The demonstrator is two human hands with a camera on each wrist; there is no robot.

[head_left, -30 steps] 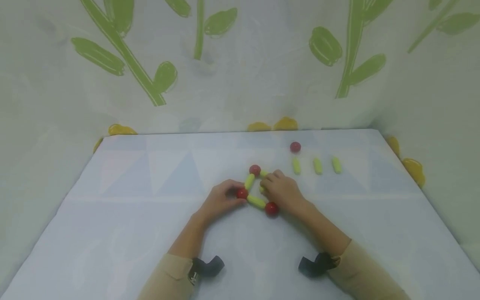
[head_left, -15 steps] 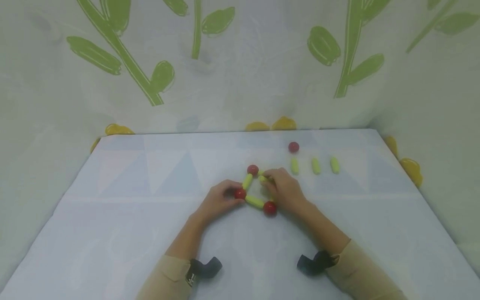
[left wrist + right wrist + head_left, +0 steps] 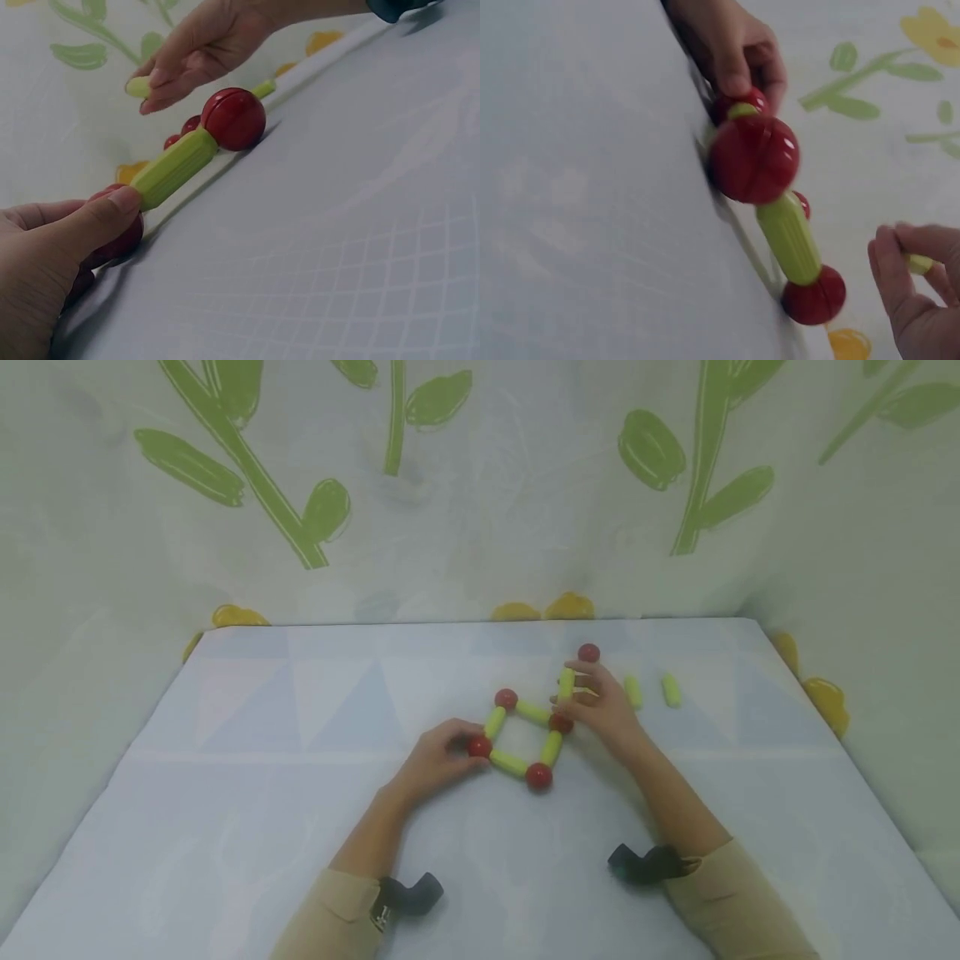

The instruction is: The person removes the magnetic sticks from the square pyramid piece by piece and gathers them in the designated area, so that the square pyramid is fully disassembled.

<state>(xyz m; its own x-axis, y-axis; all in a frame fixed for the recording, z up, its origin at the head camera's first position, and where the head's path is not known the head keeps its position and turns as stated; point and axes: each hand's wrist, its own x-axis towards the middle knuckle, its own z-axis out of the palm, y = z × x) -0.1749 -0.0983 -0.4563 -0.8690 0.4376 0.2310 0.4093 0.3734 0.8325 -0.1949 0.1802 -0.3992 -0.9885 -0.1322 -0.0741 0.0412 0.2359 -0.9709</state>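
Observation:
Red balls and yellow-green rods form a four-sided frame lying on the table, with a red ball (image 3: 538, 777) at its near corner. My left hand (image 3: 438, 756) grips the left corner ball (image 3: 480, 747); in the left wrist view its thumb lies where that ball meets a ribbed rod (image 3: 176, 169). Above the right corner ball (image 3: 561, 723), my right hand (image 3: 611, 710) pinches a loose yellow-green rod (image 3: 566, 683) between thumb and fingers. The left wrist view shows this rod raised off the frame. In the right wrist view, fingers hide most of it.
Two more yellow-green rods, one nearer (image 3: 633, 692) and one farther right (image 3: 671, 690), lie beyond my right hand. A loose red ball (image 3: 588, 652) sits near the back of the white table (image 3: 300, 852). A leaf-patterned wall (image 3: 525, 510) rises behind.
My right hand has moved right from the frame's inside to above its right corner, holding a rod. The leftmost loose rod no longer shows in its spot. My left hand stays on its ball.

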